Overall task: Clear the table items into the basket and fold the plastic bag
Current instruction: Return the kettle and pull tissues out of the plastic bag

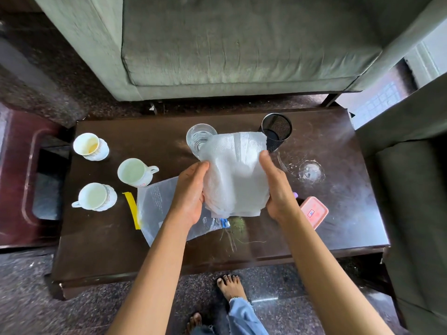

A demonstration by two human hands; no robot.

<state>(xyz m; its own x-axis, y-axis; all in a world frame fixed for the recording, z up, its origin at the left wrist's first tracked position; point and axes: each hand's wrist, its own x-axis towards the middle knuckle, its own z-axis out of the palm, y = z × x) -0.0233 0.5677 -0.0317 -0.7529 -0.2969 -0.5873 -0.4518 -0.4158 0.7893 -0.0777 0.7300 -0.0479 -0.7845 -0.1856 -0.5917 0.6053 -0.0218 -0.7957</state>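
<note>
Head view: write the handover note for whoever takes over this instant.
Left hand and right hand both grip the white plastic bag, partly folded, above the table.
On the table: three cups, glass, mesh holder, pink box, clear zip bag.
Done: nothing visibly cleared.
Left: finish folding, then load everything into the basket, not in view.

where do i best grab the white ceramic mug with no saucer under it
By its loop handle, coming from the right: the white ceramic mug stands upright on the table with that handle sticking out rightward, so fingers can hook it there.
</note>
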